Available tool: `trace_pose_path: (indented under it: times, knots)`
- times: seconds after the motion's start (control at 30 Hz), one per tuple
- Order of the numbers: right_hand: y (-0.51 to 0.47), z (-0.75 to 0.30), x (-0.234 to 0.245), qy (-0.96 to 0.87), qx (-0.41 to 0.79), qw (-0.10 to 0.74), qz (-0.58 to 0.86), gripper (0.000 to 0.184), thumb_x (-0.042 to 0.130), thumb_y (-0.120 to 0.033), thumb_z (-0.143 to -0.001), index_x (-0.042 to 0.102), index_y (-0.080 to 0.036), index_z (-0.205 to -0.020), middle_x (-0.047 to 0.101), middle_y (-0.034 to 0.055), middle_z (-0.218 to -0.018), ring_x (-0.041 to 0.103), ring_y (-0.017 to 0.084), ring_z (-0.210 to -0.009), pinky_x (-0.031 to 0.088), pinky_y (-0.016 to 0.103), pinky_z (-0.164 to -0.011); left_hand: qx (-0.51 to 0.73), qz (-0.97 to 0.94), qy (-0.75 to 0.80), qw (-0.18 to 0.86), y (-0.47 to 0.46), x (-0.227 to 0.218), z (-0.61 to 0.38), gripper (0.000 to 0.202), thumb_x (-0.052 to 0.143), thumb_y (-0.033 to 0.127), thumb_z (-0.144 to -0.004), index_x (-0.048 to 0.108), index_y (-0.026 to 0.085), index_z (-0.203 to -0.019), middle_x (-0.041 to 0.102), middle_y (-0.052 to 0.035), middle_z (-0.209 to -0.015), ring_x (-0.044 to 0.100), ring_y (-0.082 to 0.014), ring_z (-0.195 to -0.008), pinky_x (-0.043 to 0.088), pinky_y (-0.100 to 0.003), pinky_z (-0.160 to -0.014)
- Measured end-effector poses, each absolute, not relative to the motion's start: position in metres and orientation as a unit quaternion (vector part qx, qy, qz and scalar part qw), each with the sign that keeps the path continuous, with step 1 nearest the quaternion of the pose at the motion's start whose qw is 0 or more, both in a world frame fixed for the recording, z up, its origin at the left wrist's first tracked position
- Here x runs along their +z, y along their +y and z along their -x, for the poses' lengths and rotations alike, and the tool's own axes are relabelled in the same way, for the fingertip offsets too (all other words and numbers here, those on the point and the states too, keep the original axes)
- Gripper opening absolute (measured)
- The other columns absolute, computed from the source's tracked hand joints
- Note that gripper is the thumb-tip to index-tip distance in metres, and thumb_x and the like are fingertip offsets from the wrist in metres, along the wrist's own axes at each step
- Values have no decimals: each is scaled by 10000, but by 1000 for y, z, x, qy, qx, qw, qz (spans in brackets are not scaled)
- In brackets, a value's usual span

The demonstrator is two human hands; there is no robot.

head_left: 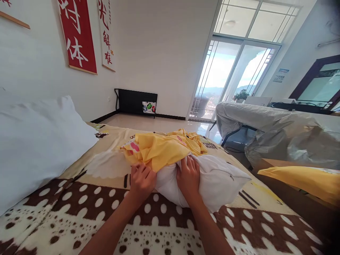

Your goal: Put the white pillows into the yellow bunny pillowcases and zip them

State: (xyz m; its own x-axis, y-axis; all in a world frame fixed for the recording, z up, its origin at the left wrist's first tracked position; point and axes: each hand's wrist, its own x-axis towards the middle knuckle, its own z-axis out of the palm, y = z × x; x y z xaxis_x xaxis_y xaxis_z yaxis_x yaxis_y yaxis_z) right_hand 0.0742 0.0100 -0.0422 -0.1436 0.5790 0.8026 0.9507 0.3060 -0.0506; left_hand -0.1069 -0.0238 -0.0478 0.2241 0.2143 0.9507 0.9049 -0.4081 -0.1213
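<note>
A white pillow (220, 180) lies on the patterned blanket (106, 198) in front of me, its left end partly inside a yellow pillowcase (164, 148). My left hand (142, 180) is closed on the near edge of the pillowcase, fingers curled into the cloth. Gripping the pillow by a bunched fold is my right hand (188, 177), close to the pillowcase opening. The far part of the pillowcase is crumpled and shows pink print. How deep the pillow sits inside it is hidden by the cloth.
A large white pillow (39, 138) stands at the left. On the right, a yellow cushion (305, 182) rests by a cardboard box (278, 163), beside a plastic-covered table (265, 117). A black folded panel (132, 101) leans against the far wall, left of glass doors (228, 78).
</note>
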Motion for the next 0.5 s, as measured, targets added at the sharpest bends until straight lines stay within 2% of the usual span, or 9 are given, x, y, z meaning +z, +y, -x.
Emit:
trace_pose_path:
  times: [0.1,0.2,0.27,0.37,0.5]
  knots:
    - [19,-91,-43,-678,-250,396,566,306,428,-143,-812,564,-112,-1084,609,163,-1090,518,274,-1049,392,428,-924,-481,713,-363,358,-30,-42,95,327,468,39,-825,419,194,-541,434,24,-508,414,-141,-545,356,-287,-659]
    - [20,-101,-38,-674,-220,396,583,315,429,-168,-826,562,-115,-1106,621,162,-1072,532,274,-1026,407,415,-890,-483,716,-393,316,-26,-43,96,261,508,120,-842,484,184,-590,512,1,-560,483,-151,-590,377,-286,-660]
    - [17,-102,-35,-680,-209,396,581,314,436,-185,-838,567,-123,-1117,625,154,-1074,538,273,-1017,408,412,-886,-499,711,-428,248,-20,-47,102,254,512,183,-862,527,176,-609,566,-10,-576,525,-154,-603,396,-295,-691]
    - [14,-98,-32,-691,-205,411,558,303,466,-224,-849,583,-145,-1117,628,134,-1091,537,271,-1023,407,412,-899,-534,681,-477,153,-14,-50,111,374,461,254,-909,538,178,-551,600,-10,-533,545,-147,-561,413,-304,-708]
    - [8,-90,-30,-714,-210,419,520,305,499,-275,-856,600,-150,-1116,630,129,-1103,530,272,-1042,391,423,-931,-580,624,-520,56,-15,-41,116,504,377,323,-949,472,182,-474,547,5,-450,518,-124,-479,402,-246,-542]
